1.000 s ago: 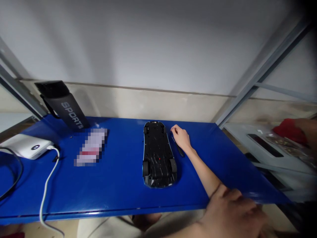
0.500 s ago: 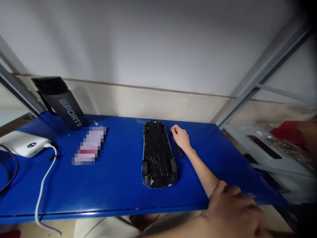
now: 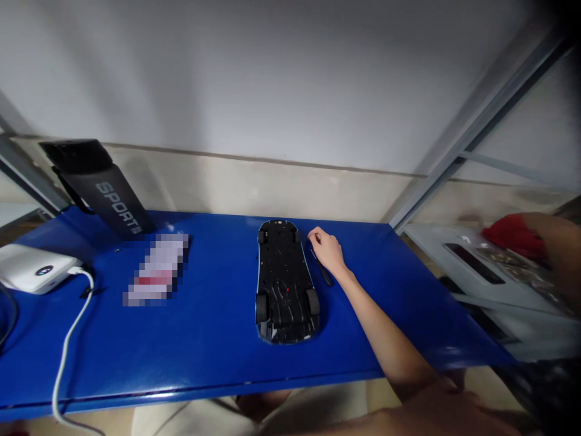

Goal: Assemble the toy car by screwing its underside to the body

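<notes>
A toy car (image 3: pixel 287 266) lies upside down on the blue table, its black underside and wheels facing up. Just to its right, my right hand (image 3: pixel 327 249) rests on the tabletop with fingers curled together; whatever they may hold is hidden. A dark-handled screwdriver (image 3: pixel 325 277) lies between the car and that wrist, close below the fingers. Low in the view, my left hand (image 3: pixel 472 415) reaches across to my right arm near the elbow. It is dark and blurred, so its fingers do not show clearly.
On the left of the blue table (image 3: pixel 204 339) are a black SPORT bottle (image 3: pixel 111 200), a pixelated flat object (image 3: pixel 157 269) and a white power bank (image 3: pixel 34 269) with a white cable (image 3: pixel 66 357). A person's arm (image 3: pixel 565 248) and a scale (image 3: pixel 476 263) are at the right.
My left hand has slid down my right forearm toward the elbow. My right hand keeps its place beside the car. The whole view has shifted slightly.
</notes>
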The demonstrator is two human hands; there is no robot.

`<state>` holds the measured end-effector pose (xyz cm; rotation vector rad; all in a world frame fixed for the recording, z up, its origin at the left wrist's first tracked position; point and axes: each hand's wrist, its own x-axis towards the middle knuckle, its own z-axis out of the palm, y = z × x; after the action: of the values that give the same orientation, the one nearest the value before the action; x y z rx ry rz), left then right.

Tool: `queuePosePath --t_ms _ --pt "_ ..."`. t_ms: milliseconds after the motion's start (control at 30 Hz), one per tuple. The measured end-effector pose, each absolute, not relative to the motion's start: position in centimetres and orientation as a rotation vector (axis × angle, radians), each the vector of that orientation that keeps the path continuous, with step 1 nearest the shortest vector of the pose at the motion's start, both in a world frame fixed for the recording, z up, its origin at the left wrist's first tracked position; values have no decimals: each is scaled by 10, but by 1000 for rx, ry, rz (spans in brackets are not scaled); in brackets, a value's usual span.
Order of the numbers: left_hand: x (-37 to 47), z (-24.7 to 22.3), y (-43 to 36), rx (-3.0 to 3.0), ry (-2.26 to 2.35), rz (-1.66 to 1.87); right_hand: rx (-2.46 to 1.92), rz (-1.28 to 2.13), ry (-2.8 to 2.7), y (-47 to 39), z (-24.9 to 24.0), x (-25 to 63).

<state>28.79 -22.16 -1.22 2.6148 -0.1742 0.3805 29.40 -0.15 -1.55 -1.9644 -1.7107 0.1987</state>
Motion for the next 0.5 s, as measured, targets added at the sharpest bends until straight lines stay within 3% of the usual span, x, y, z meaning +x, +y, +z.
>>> queuePosePath --t_ms 333,500 --pt "258 9 -206 2503 202 428 -1970 188 -1719 0 -17 294" --pt "230 11 -197 2364 70 561 -1965 183 -1727 -1 -17 294"
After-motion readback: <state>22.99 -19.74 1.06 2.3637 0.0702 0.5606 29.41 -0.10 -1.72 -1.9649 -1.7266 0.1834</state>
